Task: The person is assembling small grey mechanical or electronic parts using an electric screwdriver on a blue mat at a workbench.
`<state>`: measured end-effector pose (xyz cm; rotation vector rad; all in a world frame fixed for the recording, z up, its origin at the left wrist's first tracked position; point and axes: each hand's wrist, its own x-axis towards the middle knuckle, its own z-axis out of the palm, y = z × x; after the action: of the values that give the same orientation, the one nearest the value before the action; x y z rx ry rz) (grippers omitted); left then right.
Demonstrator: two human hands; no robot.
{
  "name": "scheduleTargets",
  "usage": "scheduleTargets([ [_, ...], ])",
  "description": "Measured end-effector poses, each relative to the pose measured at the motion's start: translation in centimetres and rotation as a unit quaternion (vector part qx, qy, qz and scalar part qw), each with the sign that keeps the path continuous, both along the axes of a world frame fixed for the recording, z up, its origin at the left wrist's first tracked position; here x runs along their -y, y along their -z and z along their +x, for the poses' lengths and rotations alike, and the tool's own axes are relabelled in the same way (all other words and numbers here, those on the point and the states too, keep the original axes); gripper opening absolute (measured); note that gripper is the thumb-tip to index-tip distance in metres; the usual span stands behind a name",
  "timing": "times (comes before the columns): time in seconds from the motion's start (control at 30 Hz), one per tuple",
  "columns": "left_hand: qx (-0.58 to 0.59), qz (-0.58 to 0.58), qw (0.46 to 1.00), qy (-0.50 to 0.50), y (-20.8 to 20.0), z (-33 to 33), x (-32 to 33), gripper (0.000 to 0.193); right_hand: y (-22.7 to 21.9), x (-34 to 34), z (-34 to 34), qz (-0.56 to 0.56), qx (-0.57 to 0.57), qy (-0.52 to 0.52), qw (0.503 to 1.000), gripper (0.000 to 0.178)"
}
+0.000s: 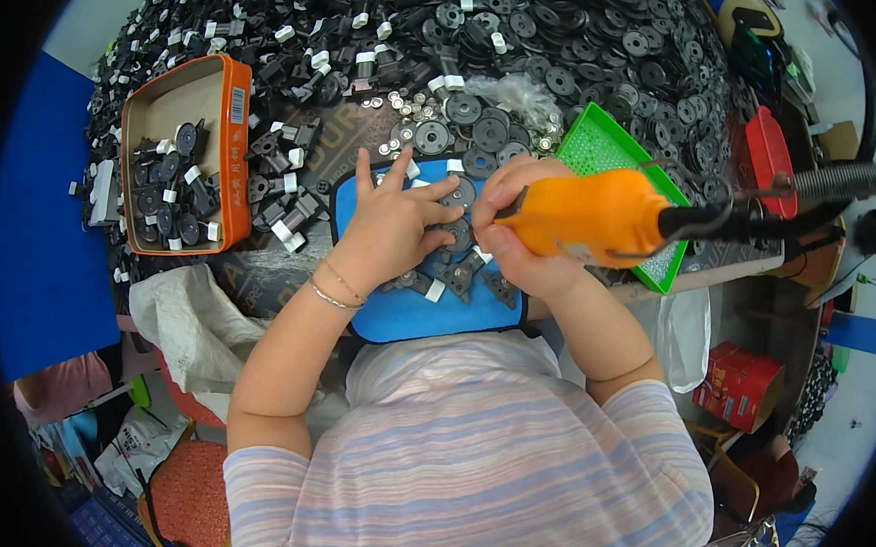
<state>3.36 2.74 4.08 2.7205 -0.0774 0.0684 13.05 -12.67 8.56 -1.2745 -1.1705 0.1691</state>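
Over the blue mat [387, 315], the left hand [386, 230] spreads its fingers, tips at black discs [457, 237] on the mat; whether it pinches one, I cannot tell. Toward the mat's right side, the right hand [539, 271] grasps an orange power tool [587, 216]. Left of the mat sits an orange box [235, 167]; right, a green tray [600, 149].

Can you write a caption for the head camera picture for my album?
Left hand touches black parts on a blue mat; right hand grips an orange tool.
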Motion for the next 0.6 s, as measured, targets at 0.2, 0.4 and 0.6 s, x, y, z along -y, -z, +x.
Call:
scheduleTargets([
  [0.2, -0.011, 0.019, 1.000, -0.003, -0.1, -0.1, 0.0, 0.029, 0.3, -0.3, 0.0, 0.021, 0.001, -0.040, 0.999, 0.026],
  [0.4, -0.020, 0.021, 1.000, -0.011, -0.3, 0.1, 0.3, 0.030, 0.5, -0.4, 1.1, 0.093, -0.161, -0.108, 0.977, 0.032],
  [0.6, -0.007, 0.007, 1.000, -0.007, -0.3, 0.0, 0.5, 0.031, -2.9, 3.1, 3.9, 0.193, -0.185, -0.094, 0.959, 0.034],
])
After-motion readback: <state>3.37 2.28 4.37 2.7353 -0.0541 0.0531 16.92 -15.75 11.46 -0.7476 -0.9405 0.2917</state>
